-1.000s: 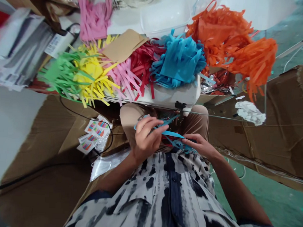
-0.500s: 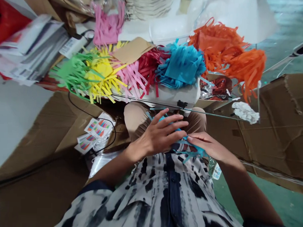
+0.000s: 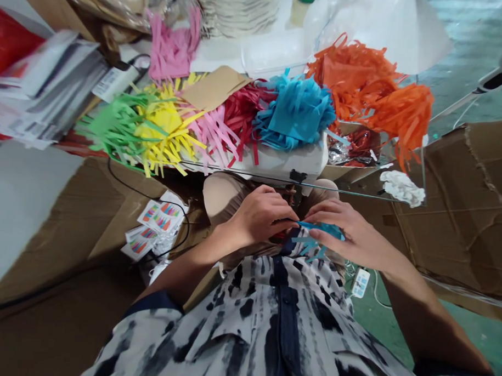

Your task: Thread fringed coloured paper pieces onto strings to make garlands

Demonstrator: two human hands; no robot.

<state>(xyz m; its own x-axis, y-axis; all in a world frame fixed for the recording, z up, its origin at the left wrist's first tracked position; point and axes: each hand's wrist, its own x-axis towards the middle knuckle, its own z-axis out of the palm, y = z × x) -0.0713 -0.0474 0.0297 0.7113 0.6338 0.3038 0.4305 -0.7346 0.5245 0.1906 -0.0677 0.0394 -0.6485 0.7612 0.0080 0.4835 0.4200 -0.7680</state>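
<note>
Over my lap, just below the glass table edge, both hands meet at a blue tissue paper tassel (image 3: 313, 248). My left hand (image 3: 263, 217) is closed, its fingertips pinching one thin end of the blue paper. From the other side my right hand (image 3: 348, 232) grips the same strip between thumb and fingers, and loose fringe hangs out beneath that hand. Part of the tassel is hidden behind the fingers. Nearest on the table lies a stack of blue fringed tissue paper (image 3: 294, 115).
Green (image 3: 117, 123), yellow (image 3: 165, 124), pink and dark red fringed paper lie left along the glass edge (image 3: 358, 193). Orange fringe (image 3: 362, 76) overhangs at right. A box (image 3: 355, 145) with shiny red pieces sits beneath the glass. Cardboard (image 3: 472, 206) stands on the right, printed cards (image 3: 159, 217) lower left.
My left hand, spread flat over the blue paper before, has closed and pinches its end. The right hand has moved up slightly, and the paper is now drawn thin between both hands.
</note>
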